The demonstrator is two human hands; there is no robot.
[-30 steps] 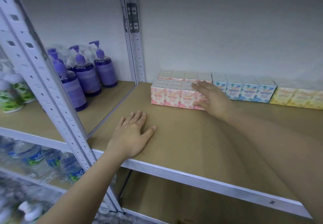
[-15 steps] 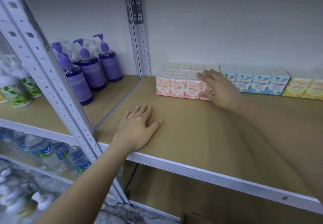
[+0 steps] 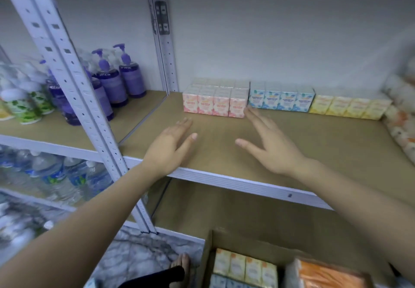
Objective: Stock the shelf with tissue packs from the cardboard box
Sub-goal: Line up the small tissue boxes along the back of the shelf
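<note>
On the shelf: brown board deck (image 3: 303,144) with a pale metal front rim, matte and flat.
Back row, left: pink tissue packs (image 3: 214,103), small glossy blocks set side by side, two rows deep, against the wall.
Back row, middle: blue tissue packs (image 3: 280,100), four in front, touching the pink ones on their left.
Back row, right: yellow tissue packs (image 3: 349,107), lower and flatter, just beside the blue.
Left hand (image 3: 169,146): flat on the board near the front rim, fingers straight and spread, holding nothing.
Right hand (image 3: 272,147): over the board, fingers straight and splayed, empty; fingertips just beside the front corner of the rightmost pink pack, contact not clear.
Below, at bottom right: cardboard box (image 3: 210,254), brown and open, with pale yellow packs (image 3: 243,266) standing upright inside and an orange wrapped bundle (image 3: 332,275) beside them.
Neighbouring bay, left: purple pump bottles (image 3: 121,79), translucent plastic; clear water bottles (image 3: 54,175) on the level beneath.
Upright: perforated white metal post (image 3: 76,90).
</note>
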